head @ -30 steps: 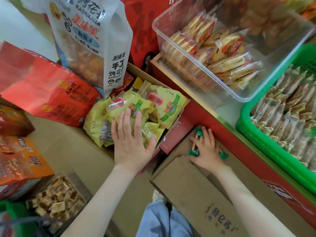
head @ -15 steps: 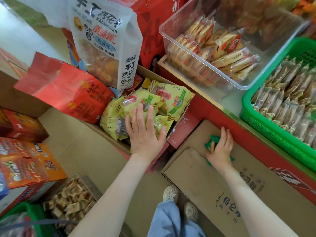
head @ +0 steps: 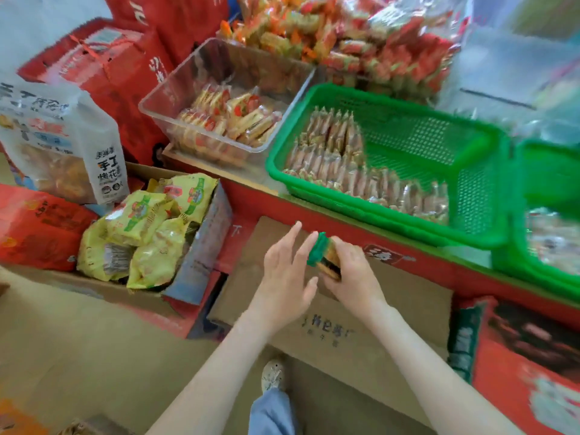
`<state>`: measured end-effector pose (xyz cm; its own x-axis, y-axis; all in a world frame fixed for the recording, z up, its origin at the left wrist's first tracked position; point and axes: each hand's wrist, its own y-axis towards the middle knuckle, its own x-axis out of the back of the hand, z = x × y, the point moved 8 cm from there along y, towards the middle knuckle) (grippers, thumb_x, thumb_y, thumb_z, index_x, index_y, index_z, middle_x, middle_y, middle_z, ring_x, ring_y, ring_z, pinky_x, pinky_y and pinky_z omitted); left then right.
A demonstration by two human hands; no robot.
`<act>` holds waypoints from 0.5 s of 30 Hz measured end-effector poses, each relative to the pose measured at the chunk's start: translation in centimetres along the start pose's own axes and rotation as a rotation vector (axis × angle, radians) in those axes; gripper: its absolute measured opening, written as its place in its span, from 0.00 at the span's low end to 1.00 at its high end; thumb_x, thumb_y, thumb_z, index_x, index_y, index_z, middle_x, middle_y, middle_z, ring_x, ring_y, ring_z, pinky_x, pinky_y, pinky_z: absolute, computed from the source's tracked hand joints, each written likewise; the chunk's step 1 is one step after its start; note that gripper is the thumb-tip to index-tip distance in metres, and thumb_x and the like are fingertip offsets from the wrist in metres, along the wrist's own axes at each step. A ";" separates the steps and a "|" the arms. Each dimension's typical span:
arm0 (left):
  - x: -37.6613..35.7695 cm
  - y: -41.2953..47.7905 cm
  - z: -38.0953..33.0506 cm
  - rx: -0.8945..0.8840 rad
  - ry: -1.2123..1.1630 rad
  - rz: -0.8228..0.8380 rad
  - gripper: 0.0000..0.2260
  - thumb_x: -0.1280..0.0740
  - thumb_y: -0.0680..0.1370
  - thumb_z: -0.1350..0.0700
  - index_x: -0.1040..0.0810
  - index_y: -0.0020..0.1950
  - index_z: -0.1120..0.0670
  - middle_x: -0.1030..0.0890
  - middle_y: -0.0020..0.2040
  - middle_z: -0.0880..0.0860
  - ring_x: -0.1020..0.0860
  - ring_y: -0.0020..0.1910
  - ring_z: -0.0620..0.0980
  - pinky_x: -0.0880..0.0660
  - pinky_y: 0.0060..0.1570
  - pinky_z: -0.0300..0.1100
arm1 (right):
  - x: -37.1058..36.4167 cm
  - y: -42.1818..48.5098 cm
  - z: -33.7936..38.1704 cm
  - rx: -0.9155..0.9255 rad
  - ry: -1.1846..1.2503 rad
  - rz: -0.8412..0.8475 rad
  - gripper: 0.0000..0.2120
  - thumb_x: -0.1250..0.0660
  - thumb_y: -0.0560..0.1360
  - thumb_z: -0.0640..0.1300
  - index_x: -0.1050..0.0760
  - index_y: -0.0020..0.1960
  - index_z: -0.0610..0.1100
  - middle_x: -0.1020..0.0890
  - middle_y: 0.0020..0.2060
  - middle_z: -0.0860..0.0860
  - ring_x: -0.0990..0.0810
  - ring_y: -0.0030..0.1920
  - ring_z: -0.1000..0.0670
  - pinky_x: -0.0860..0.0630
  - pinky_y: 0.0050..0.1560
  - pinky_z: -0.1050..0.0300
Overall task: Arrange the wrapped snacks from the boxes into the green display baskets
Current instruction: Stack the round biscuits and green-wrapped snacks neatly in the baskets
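My right hand (head: 353,274) grips a small stack of green-wrapped snacks (head: 324,257) above a closed brown cardboard box (head: 392,315). My left hand (head: 287,273) is beside it with straight fingers, its fingertips touching the green wrapper ends. Behind, on the red counter, a green display basket (head: 408,130) holds rows of wrapped snacks (head: 332,158) along its left and front sides; its right half is bare mesh. A second green basket (head: 546,171) sits at the far right, partly out of view.
An open box of yellow snack bags (head: 147,233) stands at the left. A clear plastic tub (head: 226,98) of red-wrapped biscuits sits behind it, beside red gift boxes (head: 103,67) and a white snack bag (head: 62,142). Piled orange-red packets (head: 345,36) lie at the back.
My left hand left the yellow snack bags and moved right to the green-wrapped stack. My right hand lifted that stack off the cardboard box. The camera turned right toward the baskets.
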<state>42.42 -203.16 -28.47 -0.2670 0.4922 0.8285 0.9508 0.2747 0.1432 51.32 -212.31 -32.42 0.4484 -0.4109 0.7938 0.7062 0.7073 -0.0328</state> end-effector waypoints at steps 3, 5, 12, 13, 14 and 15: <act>-3.0 1.8 -11.2 -0.122 -0.171 0.255 0.34 0.31 0.75 0.54 0.43 0.77 0.49 0.38 0.74 0.50 0.38 0.72 0.49 0.39 0.72 0.47 | 9.4 -8.0 -3.5 0.009 0.108 -0.070 0.30 0.29 0.69 0.47 0.32 0.69 0.43 0.25 0.56 0.53 0.30 0.53 0.53 0.30 0.59 0.55; -5.1 2.1 -20.0 -0.198 -0.225 0.332 0.30 0.29 0.73 0.52 0.36 0.73 0.49 0.30 0.67 0.50 0.30 0.65 0.48 0.32 0.65 0.45 | 16.1 -14.4 -7.2 -0.077 0.126 -0.122 0.29 0.31 0.66 0.42 0.30 0.67 0.43 0.25 0.53 0.52 0.29 0.52 0.52 0.30 0.57 0.56; -11.1 0.3 -52.7 -0.580 -0.325 0.434 0.31 0.24 0.70 0.52 0.31 0.70 0.55 0.23 0.59 0.53 0.24 0.56 0.50 0.29 0.57 0.40 | 39.0 -36.2 -19.1 -0.359 0.060 -0.394 0.34 0.26 0.68 0.43 0.34 0.71 0.47 0.29 0.58 0.53 0.28 0.59 0.53 0.32 0.59 0.60; -11.5 0.1 -56.6 -0.627 -0.312 0.433 0.30 0.24 0.70 0.52 0.30 0.69 0.54 0.22 0.58 0.52 0.24 0.56 0.49 0.28 0.56 0.38 | 41.6 -38.4 -20.2 -0.376 0.048 -0.414 0.34 0.27 0.68 0.43 0.35 0.72 0.47 0.29 0.58 0.53 0.27 0.60 0.51 0.32 0.57 0.61; -12.1 0.0 -60.1 -0.665 -0.287 0.430 0.30 0.24 0.69 0.51 0.30 0.69 0.54 0.22 0.58 0.52 0.23 0.55 0.49 0.28 0.55 0.37 | 43.8 -40.3 -21.2 -0.390 0.030 -0.420 0.34 0.27 0.69 0.43 0.36 0.72 0.47 0.29 0.58 0.53 0.27 0.61 0.50 0.33 0.56 0.62; -12.7 0.0 -63.1 -0.695 -0.266 0.432 0.30 0.24 0.69 0.51 0.30 0.68 0.54 0.22 0.58 0.51 0.23 0.55 0.48 0.28 0.54 0.38 | 45.9 -42.0 -22.1 -0.399 0.007 -0.424 0.34 0.28 0.69 0.44 0.36 0.73 0.47 0.30 0.58 0.52 0.29 0.62 0.49 0.34 0.57 0.62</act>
<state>55.72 -261.55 -4.82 0.1955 0.6382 0.7447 0.8345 -0.5071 0.2155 54.38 -273.55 -8.09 0.0839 -0.6156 0.7836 0.9761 0.2091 0.0598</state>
